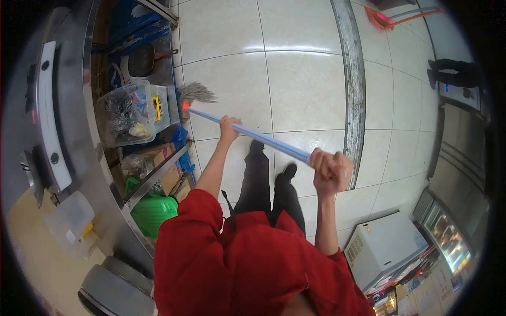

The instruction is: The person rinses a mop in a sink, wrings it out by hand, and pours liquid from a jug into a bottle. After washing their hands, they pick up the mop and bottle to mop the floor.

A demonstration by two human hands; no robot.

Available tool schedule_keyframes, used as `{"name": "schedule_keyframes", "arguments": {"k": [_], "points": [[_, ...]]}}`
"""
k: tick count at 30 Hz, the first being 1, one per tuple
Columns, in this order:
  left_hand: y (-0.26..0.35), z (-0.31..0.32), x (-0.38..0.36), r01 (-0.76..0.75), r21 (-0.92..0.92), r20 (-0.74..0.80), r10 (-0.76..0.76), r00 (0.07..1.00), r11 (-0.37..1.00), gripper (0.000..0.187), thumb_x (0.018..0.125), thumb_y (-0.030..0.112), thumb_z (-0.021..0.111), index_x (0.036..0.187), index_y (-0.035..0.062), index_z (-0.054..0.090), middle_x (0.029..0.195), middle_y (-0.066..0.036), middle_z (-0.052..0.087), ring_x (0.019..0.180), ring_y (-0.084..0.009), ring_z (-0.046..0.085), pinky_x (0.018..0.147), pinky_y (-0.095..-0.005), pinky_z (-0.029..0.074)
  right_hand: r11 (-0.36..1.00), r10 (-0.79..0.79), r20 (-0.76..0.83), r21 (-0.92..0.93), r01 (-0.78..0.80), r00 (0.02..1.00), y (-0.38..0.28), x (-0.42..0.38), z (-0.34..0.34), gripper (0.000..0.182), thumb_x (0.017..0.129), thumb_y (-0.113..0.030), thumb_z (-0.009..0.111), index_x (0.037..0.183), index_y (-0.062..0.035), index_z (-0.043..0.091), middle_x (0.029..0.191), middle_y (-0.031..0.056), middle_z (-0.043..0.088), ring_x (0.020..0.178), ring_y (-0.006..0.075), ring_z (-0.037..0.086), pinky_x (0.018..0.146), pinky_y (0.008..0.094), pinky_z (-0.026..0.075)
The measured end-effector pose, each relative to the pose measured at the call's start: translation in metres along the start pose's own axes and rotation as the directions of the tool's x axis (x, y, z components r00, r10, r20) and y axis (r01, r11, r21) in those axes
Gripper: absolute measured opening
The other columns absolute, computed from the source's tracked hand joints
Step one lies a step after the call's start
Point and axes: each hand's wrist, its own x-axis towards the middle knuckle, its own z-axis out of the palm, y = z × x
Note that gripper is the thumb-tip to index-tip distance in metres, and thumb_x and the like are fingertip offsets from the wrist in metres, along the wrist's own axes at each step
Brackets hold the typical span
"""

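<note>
A mop [269, 141] with a long pale blue handle slants across the view in front of me. Its grey string head [196, 94] and red socket [185, 106] touch the tiled floor beside the low shelf on the left. Partway down the handle, my left hand [230, 129] is closed around it. My right hand [331, 171] grips the upper end, fingers wrapped over it. Just left of the mop head, on the shelf, sits a clear plastic box [126, 113] with a yellow clip and mixed small items inside.
A metal counter [97, 174] and shelf line the left, holding a dark pan [141, 60] and a green container [153, 215]. A metal floor strip [352, 89] runs along the right. Beyond it are a red dustpan [379, 20], another person's legs [456, 72] and a white appliance [387, 245].
</note>
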Motion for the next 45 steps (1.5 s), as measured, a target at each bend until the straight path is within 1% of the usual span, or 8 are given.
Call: {"name": "schedule_keyframes", "arguments": {"k": [9,17,19,27,29,31,37,45], "points": [[0.145,0.057,0.066,-0.317,-0.289,0.015,0.335,0.942,0.903,0.011,0.055,0.014,0.055,0.048,0.0152,0.047,0.049,-0.002,0.049,0.054,-0.023,0.047,0.069,-0.0382,0.036,0.861,-0.328,0.209,-0.335,0.383,0.921,-0.132,-0.03,0.033,0.021,0.066,-0.008,0.045,0.051,-0.0092,0.03,0.035,0.0013,0.037,0.028,0.0107,0.034,0.032,0.0262,0.028],[0.235,0.187,0.137,-0.445,-0.655,0.127,0.669,0.733,0.611,0.012,0.048,0.012,0.064,0.049,0.0114,0.052,0.053,-0.005,0.053,0.051,-0.0248,0.049,0.055,-0.0351,0.041,0.593,-0.522,0.255,-0.577,0.562,0.814,-0.08,-0.042,0.03,0.025,0.074,0.0,0.043,0.056,-0.0065,0.027,0.042,0.003,0.037,0.034,0.0123,0.032,0.035,0.027,0.029],[0.252,0.194,0.12,-0.447,-0.779,-0.07,0.647,0.759,0.44,0.014,0.048,0.012,0.067,0.052,0.0103,0.054,0.055,-0.007,0.054,0.052,-0.027,0.05,0.053,-0.0372,0.041,0.605,-0.563,0.115,-0.618,0.502,0.819,-0.099,-0.054,0.006,0.025,0.078,-0.004,0.043,0.057,-0.0073,0.029,0.041,0.0004,0.033,0.033,0.0104,0.028,0.035,0.0256,0.026],[0.283,0.147,-0.017,-0.24,-0.504,0.353,0.451,0.82,0.83,0.009,0.053,0.013,0.064,0.058,0.0118,0.057,0.066,-0.008,0.055,0.073,-0.0289,0.052,0.068,-0.0418,0.036,0.815,-0.543,-0.284,-0.404,0.415,0.79,-0.211,-0.099,-0.073,0.02,0.073,-0.006,0.035,0.057,-0.0128,0.024,0.039,-0.0035,0.023,0.031,0.0061,0.021,0.034,0.0216,0.026],[0.26,0.139,-0.06,-0.175,-0.512,0.159,0.293,0.943,0.841,0.006,0.053,0.014,0.062,0.057,0.012,0.058,0.062,-0.008,0.054,0.071,-0.0288,0.052,0.068,-0.0436,0.035,0.892,-0.431,-0.25,-0.266,0.366,0.867,-0.206,-0.108,-0.099,0.024,0.078,-0.01,0.038,0.058,-0.0141,0.025,0.039,-0.0042,0.024,0.032,0.0064,0.024,0.034,0.0205,0.027],[0.224,0.129,-0.08,-0.022,-0.413,0.346,0.179,0.921,0.911,0.007,0.052,0.014,0.062,0.057,0.0116,0.058,0.06,-0.008,0.054,0.07,-0.0285,0.052,0.07,-0.0453,0.035,0.934,-0.325,-0.266,-0.239,0.264,0.908,-0.178,-0.112,-0.124,0.025,0.085,-0.019,0.037,0.061,-0.0139,0.028,0.042,-0.0062,0.023,0.034,0.0043,0.024,0.035,0.0198,0.025],[0.112,0.126,-0.129,0.078,-0.026,0.182,-0.072,0.981,0.997,0.007,0.055,0.016,0.058,0.05,0.013,0.056,0.057,-0.007,0.055,0.061,-0.0294,0.051,0.055,-0.0391,0.039,0.998,0.037,-0.09,-0.053,-0.042,0.995,-0.076,-0.122,-0.171,0.042,0.082,-0.027,0.044,0.05,-0.0133,0.021,0.038,-0.0011,0.023,0.035,0.0112,0.023,0.041,0.0283,0.026],[0.263,0.223,-0.123,-0.133,-0.218,0.126,0.163,0.979,0.967,0.01,0.052,0.019,0.063,0.054,0.0132,0.056,0.057,-0.007,0.053,0.064,-0.0279,0.052,0.063,-0.0407,0.038,0.952,-0.163,-0.052,-0.27,0.144,0.985,-0.222,-0.153,-0.234,0.034,0.076,-0.017,0.046,0.052,-0.009,0.024,0.042,0.0003,0.027,0.037,0.01,0.023,0.036,0.0279,0.019]]}}
